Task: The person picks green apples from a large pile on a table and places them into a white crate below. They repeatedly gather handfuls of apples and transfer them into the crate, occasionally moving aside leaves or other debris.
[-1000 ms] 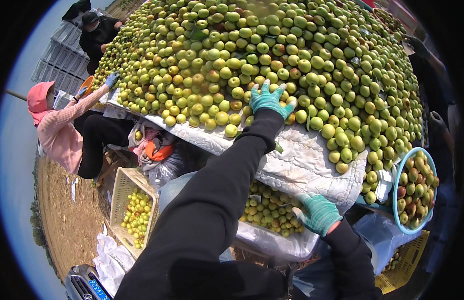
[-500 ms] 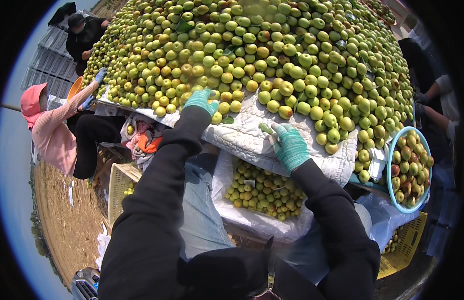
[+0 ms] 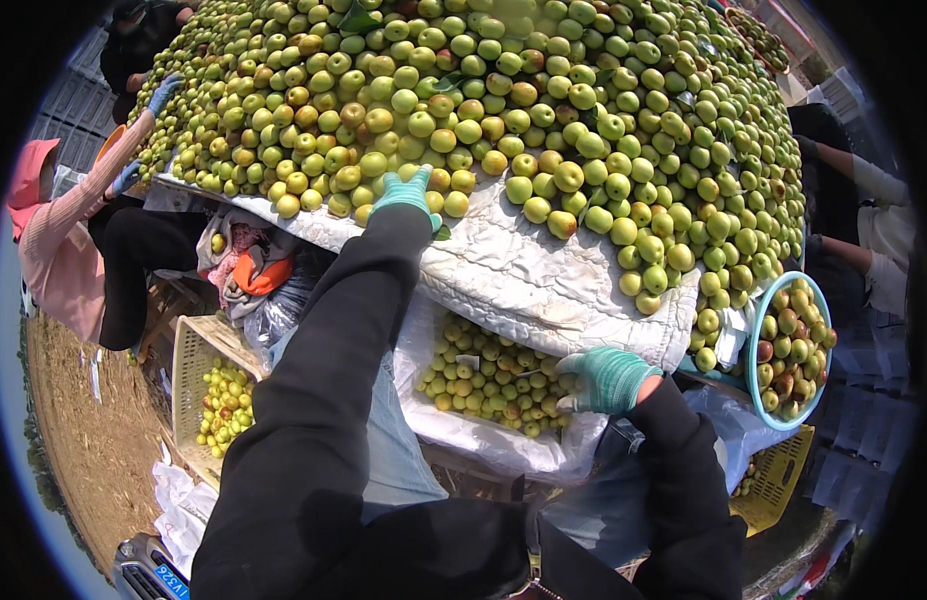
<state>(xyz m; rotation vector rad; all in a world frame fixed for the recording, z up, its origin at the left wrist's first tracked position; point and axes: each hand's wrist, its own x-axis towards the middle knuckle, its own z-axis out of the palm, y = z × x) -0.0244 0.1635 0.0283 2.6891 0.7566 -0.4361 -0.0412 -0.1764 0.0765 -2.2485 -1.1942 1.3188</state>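
Fruit, round and yellow-green, heaps on quilted white cloth; left hand spreads open there, right hand curls loosely over bag of fruit.

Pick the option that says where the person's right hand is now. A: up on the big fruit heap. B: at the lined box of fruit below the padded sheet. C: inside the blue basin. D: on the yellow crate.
B: the right hand in a teal glove rests at the edge of the lined box of fruit under the white padded sheet, while the left hand reaches the fruit heap.
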